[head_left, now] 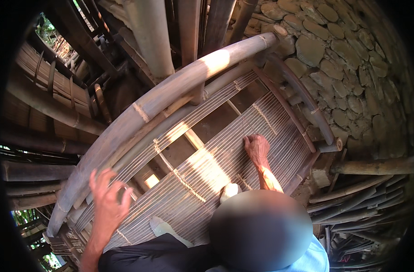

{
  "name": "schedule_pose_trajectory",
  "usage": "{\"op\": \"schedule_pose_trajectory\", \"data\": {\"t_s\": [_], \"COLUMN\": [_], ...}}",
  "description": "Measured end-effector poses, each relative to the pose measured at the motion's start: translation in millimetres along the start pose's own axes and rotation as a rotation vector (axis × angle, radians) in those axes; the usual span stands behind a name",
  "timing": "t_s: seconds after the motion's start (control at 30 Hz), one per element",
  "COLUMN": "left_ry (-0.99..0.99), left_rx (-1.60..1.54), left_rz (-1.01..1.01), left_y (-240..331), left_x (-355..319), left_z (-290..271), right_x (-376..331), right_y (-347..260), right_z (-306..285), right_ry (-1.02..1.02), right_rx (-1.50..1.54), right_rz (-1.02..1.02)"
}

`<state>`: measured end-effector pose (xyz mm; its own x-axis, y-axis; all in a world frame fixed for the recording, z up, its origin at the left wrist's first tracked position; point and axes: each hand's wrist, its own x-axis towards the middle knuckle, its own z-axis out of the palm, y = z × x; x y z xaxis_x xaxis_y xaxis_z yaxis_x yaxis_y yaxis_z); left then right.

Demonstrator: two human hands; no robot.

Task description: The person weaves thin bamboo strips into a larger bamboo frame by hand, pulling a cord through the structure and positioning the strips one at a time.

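Workpiece is the bamboo frame with its strip panel point(225, 145), spread right in front of the person, running lower left to upper right under both hands.

Right hand point(258, 149) is on or just above the panel, palm down. Grip narrow, fingers curled in. Can't tell if a strip is caught in it. It sits over the close-set strips, between two cross-bindings point(182, 180); looks like a spot for pressing or steadying them.

Left hand point(108, 199) is up by the near-left end of the thick bamboo rail point(177, 84). Grip half closed: fingers bent, index and thumb near each other. Too blurred to tell if something thin is between them. Raised like that, it probably needs clearance over the strips.

Bindings run across the strips, likely to fix the spacing. Long gap between the main panel and the narrow band along the rail; a cross slat point(194, 138) spans it, presumably bracing from below. Rail stands proud of the strips, reads as a backrest or edge guard.

Dark trousers point(152, 256) overlap the lower edge, so the person is tight to the work, likely for reach. Blurred round shape point(261, 231) hides part of the right forearm. Stonework point(324, 72) beyond the far end.
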<state>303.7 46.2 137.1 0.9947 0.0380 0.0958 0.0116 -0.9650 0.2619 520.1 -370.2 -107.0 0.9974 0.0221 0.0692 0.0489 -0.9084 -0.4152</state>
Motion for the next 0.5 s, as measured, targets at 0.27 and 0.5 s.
{"op": "schedule_pose_trajectory", "data": {"t_s": [0.27, 0.5], "left_ry": [-0.441, -0.460], "left_rx": [-0.164, -1.682], "left_rz": [0.393, -0.372], "left_y": [103, 209], "left_x": [113, 127], "left_z": [121, 259], "right_x": [10, 23], "right_y": [17, -9], "right_z": [8, -11], "right_ry": [-0.045, -0.728], "right_rx": [-0.128, 0.900], "right_rz": [0.038, 0.124]}}
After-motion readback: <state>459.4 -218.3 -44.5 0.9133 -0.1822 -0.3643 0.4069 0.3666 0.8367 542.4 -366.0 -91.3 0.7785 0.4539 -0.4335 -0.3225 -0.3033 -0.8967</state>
